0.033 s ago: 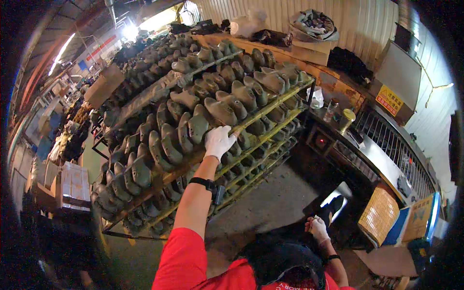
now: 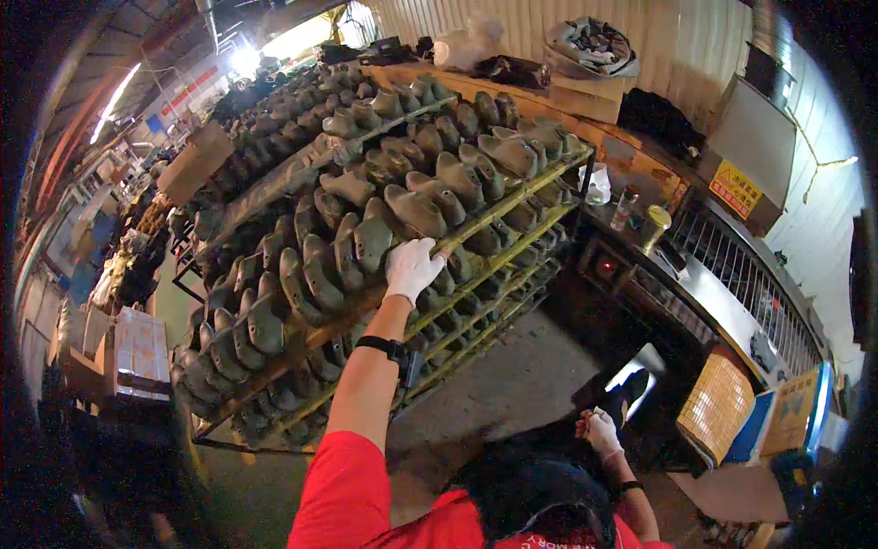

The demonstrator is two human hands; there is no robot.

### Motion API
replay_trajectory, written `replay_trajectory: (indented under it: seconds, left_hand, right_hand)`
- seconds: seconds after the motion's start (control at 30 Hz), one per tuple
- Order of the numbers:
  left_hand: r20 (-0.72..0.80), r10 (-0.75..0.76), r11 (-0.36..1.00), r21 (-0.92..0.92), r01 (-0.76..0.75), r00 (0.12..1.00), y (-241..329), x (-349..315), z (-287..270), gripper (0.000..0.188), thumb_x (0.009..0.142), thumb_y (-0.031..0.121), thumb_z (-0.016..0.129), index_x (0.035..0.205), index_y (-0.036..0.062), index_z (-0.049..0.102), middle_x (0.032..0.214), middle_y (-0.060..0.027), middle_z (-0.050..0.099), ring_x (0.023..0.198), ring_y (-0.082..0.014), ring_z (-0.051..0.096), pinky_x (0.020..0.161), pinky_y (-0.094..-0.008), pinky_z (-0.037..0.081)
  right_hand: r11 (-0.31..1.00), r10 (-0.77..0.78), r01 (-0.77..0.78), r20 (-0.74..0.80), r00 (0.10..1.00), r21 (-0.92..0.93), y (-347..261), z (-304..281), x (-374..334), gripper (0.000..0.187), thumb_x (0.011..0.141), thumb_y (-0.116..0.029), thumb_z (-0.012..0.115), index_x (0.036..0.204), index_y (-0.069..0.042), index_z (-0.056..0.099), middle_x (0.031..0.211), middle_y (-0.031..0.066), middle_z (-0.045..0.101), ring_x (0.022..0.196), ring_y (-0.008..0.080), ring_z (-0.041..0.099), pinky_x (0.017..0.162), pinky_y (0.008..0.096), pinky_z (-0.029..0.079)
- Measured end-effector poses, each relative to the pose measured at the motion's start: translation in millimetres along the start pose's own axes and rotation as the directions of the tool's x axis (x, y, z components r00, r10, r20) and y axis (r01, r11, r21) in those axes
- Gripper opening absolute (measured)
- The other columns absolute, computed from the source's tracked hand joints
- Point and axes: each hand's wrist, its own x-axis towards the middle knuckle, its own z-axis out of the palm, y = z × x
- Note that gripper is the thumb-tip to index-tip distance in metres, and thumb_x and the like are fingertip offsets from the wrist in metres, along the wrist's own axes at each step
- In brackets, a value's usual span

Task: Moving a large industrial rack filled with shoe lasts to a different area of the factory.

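With gloved left hand (image 2: 413, 272) half-curled, grips the yellow rack rail (image 2: 517, 198), right beside grey-green shoe forms (image 2: 414, 212) standing in rows; with right hand (image 2: 601, 432) lowered, bent-fingered, cannot tell whether holding anything.

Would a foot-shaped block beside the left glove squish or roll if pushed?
The foot-shaped block probably won't squish; its outline looks firm and unfolded. It might rock or tip, because its sides are rounded, but likely wouldn't roll far: others crowd it.
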Motion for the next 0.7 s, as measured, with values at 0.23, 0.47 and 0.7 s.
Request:
replay_trajectory:
  seconds: [0.23,0.47,0.7]
  left_hand:
    - [0.046,-0.053,0.998,-0.024,0.054,0.998,8.6,-1.3,-6.0,0.043,0.090,0.046,0.061,0.100,0.0062,0.072,0.098,-0.0224,0.071,0.095,-0.0418,0.067,0.084,-0.0513,0.052]
    - [0.074,-0.061,0.991,0.122,0.051,0.995,-3.4,-4.8,-4.5,0.047,0.090,0.039,0.067,0.125,0.0068,0.067,0.119,-0.0207,0.069,0.109,-0.0391,0.065,0.093,-0.0479,0.051]
    - [0.125,-0.097,0.976,0.204,0.070,0.987,4.4,-0.3,-2.9,0.053,0.091,0.041,0.067,0.130,0.0050,0.064,0.123,-0.0209,0.068,0.113,-0.0389,0.064,0.095,-0.0480,0.051]
  right_hand:
    - [0.998,-0.027,0.024,-0.057,0.998,-0.052,-43.3,48.0,-24.4,0.014,0.099,-0.017,0.061,0.109,-0.008,0.058,0.084,0.0065,0.062,0.070,0.0232,0.064,0.061,0.0372,0.054]
    - [0.983,-0.032,0.014,-0.099,0.995,-0.184,-64.5,51.1,-26.8,0.015,0.101,-0.017,0.055,0.111,-0.005,0.055,0.083,0.0083,0.063,0.070,0.0205,0.064,0.061,0.0366,0.054]
    - [0.973,-0.060,0.050,-0.038,0.997,-0.225,-65.9,46.3,-18.5,0.013,0.103,-0.017,0.051,0.108,-0.006,0.056,0.083,0.0079,0.063,0.068,0.0199,0.064,0.063,0.0357,0.056]
